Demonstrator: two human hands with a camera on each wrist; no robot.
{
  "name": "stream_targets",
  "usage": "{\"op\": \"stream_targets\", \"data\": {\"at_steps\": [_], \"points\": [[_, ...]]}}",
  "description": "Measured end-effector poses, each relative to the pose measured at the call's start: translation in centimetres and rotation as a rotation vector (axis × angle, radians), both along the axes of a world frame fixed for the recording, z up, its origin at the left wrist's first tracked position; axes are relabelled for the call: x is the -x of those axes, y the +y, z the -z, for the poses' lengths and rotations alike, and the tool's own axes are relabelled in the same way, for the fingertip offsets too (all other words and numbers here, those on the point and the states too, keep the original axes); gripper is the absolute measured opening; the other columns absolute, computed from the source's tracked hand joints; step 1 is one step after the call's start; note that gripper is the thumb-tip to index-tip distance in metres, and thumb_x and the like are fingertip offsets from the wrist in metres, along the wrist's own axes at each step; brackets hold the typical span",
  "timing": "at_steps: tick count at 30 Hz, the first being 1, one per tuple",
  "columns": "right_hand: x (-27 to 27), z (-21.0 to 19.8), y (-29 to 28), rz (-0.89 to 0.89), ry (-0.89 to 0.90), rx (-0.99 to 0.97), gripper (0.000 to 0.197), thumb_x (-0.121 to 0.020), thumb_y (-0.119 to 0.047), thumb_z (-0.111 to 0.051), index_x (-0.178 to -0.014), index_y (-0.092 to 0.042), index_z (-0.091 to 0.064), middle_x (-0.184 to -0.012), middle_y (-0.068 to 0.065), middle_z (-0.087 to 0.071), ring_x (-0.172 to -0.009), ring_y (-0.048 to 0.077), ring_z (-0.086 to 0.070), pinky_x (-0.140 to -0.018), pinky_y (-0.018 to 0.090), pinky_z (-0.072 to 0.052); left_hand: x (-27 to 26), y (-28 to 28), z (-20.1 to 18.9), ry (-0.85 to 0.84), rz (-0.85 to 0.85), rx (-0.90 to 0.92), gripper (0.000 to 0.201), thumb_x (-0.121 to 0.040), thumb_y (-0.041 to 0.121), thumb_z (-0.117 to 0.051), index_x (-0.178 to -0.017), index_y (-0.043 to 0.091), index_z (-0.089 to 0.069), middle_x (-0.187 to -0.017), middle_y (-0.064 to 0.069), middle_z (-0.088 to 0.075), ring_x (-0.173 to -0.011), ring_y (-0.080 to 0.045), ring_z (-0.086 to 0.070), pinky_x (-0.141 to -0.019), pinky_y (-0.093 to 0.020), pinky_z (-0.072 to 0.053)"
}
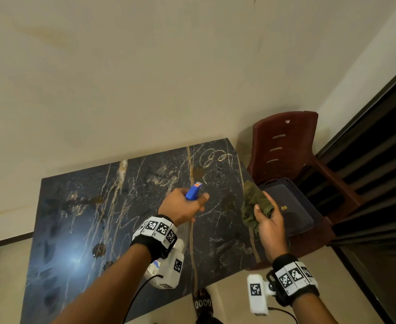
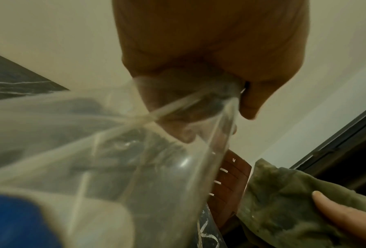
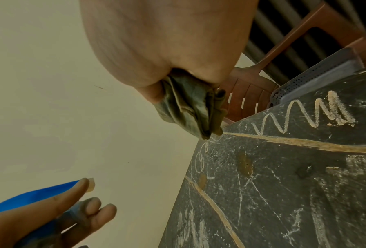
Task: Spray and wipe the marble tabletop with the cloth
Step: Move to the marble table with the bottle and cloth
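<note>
A dark marble tabletop (image 1: pixel 80 218) (image 3: pixel 284 193) with gold veins, chalk scribbles and brown stains fills the lower middle of the head view. Above its centre my left hand (image 1: pixel 183 205) grips a spray bottle (image 1: pixel 193 191) with a blue trigger head; its clear body (image 2: pixel 148 167) fills the left wrist view. My right hand (image 1: pixel 267 220) holds a crumpled olive-green cloth (image 1: pixel 254 204) (image 3: pixel 190 107) (image 2: pixel 284 201) over the table's right edge, above the surface.
A brown plastic chair (image 1: pixel 286 148) stands right of the table with a grey perforated tray (image 1: pixel 290 206) (image 3: pixel 318 75) on its seat. A dark grille (image 1: pixel 379 160) runs along the right. A beige wall (image 1: pixel 145 78) lies behind the table.
</note>
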State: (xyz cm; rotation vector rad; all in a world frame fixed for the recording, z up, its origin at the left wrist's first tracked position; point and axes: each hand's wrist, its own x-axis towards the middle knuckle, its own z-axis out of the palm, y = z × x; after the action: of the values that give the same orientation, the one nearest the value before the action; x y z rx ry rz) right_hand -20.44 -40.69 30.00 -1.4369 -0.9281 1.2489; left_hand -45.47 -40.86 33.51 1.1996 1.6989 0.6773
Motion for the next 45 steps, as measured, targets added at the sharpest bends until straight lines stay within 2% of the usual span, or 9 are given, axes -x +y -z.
{"op": "stream_targets", "data": {"at_steps": [7, 13, 16, 20, 24, 29, 35, 41, 45], "points": [[-0.5, -0.5, -0.7, 0.017, 0.022, -0.023, 0.045, -0.101, 0.004, -0.05, -0.14, -0.017, -0.054, -0.128, 0.003, -0.066, -0.117, 0.014, -0.064, -0.092, 0.022, -0.055, -2.5, -1.9, 0.8, 0.16, 0.329, 0.092, 0.05, -0.092, 0.058, -0.059, -0.065, 0.017, -0.071, -0.066, 0.002, -0.078, -0.061, -0.009, -0.073, -0.087, -0.03, -0.06], [-1.3, -0.2, -1.3, 0.044, 0.024, -0.031, 0.044, -0.101, 0.004, -0.051, -0.14, -0.018, -0.053, -0.13, 0.007, -0.065, -0.117, 0.018, -0.064, -0.093, 0.025, -0.054, -3.5, -5.1, 2.7, 0.239, 0.405, 0.132, 0.052, -0.086, 0.065, -0.059, -0.074, 0.017, -0.074, -0.064, 0.002, -0.075, -0.065, -0.014, -0.074, -0.08, -0.033, -0.062], [-1.0, 0.3, -1.8, 0.037, 0.019, -0.012, 0.046, -0.101, 0.002, -0.052, -0.144, -0.016, -0.052, -0.133, 0.007, -0.064, -0.121, 0.021, -0.063, -0.094, 0.028, -0.053, -2.7, -6.5, 3.4, 0.243, 0.387, 0.178, 0.051, -0.088, 0.064, -0.057, -0.065, 0.02, -0.072, -0.063, 0.004, -0.075, -0.064, -0.012, -0.074, -0.083, -0.031, -0.061], [-0.2, 0.7, -2.5, 0.014, 0.003, -0.002, 0.047, -0.101, 0.002, -0.053, -0.143, -0.019, -0.053, -0.131, 0.006, -0.065, -0.121, 0.022, -0.062, -0.098, 0.035, -0.051, -1.3, -8.5, 4.4, 0.328, 0.283, 0.206, 0.065, -0.077, 0.073, -0.05, -0.078, 0.013, -0.075, -0.069, 0.0, -0.078, -0.068, -0.017, -0.076, -0.081, -0.036, -0.063], [1.3, 1.3, -3.2, -0.028, -0.034, 0.006, 0.046, -0.1, -0.001, -0.055, -0.142, -0.019, -0.054, -0.13, 0.003, -0.067, -0.121, 0.022, -0.063, -0.108, 0.048, -0.047, 1.5, -11.3, 5.6, 0.302, 0.14, 0.241, 0.041, -0.085, 0.058, -0.062, -0.074, 0.019, -0.063, -0.07, -0.002, -0.076, -0.065, -0.018, -0.071, -0.076, -0.033, -0.061], [4.7, 1.8, -4.1, -0.122, 0.0, 0.014, 0.047, -0.102, -0.002, -0.053, -0.144, -0.021, -0.052, -0.131, 0.0, -0.067, -0.121, 0.019, -0.064, -0.103, 0.041, -0.051, 7.2, -16.2, 6.8, 0.362, -0.029, 0.311, 0.045, -0.089, 0.062, -0.06, -0.075, 0.02, -0.058, -0.07, -0.004, -0.067, -0.064, -0.02, -0.065, -0.064, -0.031, -0.052], [10.8, 2.2, -5.3, -0.258, 0.034, 0.048, 0.049, -0.101, 0.003, -0.051, -0.145, -0.018, -0.051, -0.127, 0.001, -0.067, -0.116, 0.018, -0.065, -0.087, 0.024, -0.059, 13.7, -24.4, 8.1, 0.358, -0.294, 0.423, 0.057, -0.081, 0.072, -0.054, -0.079, 0.016, -0.069, -0.073, -0.003, -0.078, -0.069, -0.019, -0.076, -0.075, -0.037, -0.064], [15.7, 1.8, -6.2, -0.367, 0.027, 0.045, 0.049, -0.101, 0.002, -0.052, -0.145, -0.018, -0.052, -0.133, 0.003, -0.066, -0.123, 0.024, -0.062, -0.103, 0.047, -0.051, 17.5, -29.0, 8.2, 0.288, -0.498, 0.399, 0.059, -0.087, 0.065, -0.057, -0.084, 0.008, -0.073, -0.072, -0.005, -0.078, -0.069, -0.024, -0.076, -0.076, -0.038, -0.063], [18.3, 1.3, -7.0, -0.421, 0.033, 0.016, 0.048, -0.101, 0.001, -0.051, -0.145, -0.017, -0.052, -0.132, 0.004, -0.065, -0.122, 0.022, -0.062, -0.1, 0.038, -0.052, 19.2, -31.3, 7.6, 0.33, -0.605, 0.452, 0.061, -0.088, 0.067, -0.051, -0.076, 0.012, -0.073, -0.064, -0.001, -0.076, -0.069, -0.021, -0.073, -0.076, -0.034, -0.06]]}}
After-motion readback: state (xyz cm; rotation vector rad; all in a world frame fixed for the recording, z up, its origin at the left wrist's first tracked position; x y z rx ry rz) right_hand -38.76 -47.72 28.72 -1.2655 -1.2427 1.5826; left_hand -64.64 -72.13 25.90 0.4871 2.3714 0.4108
